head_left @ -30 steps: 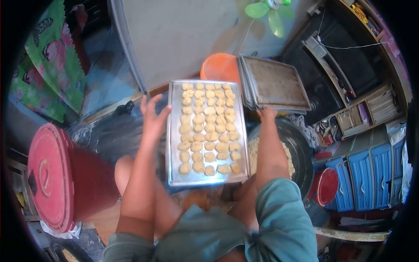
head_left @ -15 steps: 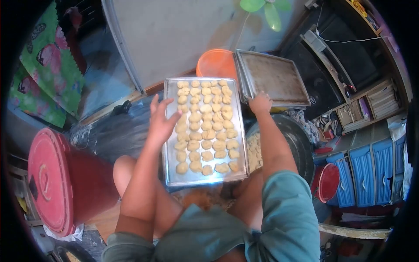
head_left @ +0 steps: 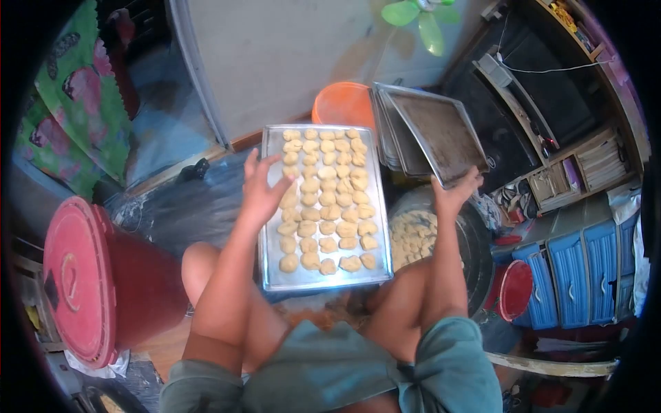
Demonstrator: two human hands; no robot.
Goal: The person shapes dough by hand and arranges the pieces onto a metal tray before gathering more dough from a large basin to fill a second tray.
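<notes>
A metal baking tray (head_left: 325, 274) with rows of pale dough pieces (head_left: 328, 186) lies in front of me, above my knees. At its left edge, my left hand (head_left: 263, 189) has its fingers spread, the thumb over the outer column of dough. My right hand (head_left: 456, 191) grips the near edge of an empty, browned baking tray (head_left: 441, 134). That tray is tilted, its near left side lifted off the stack of trays (head_left: 389, 138) beneath. Below my right forearm, a large dark basin (head_left: 478, 241) holds more loose dough pieces (head_left: 414, 233).
An orange bucket (head_left: 337, 103) stands behind the trays. On my left is a big red lidded bin (head_left: 82, 282). Blue drawers (head_left: 571, 275) and a small red container (head_left: 515, 290) are at the right. A green fan (head_left: 427, 27) hangs at the back wall.
My right hand has moved right along the top empty tray and now grips its near edge. The tray has tilted away from the stack. My left hand has barely moved.
</notes>
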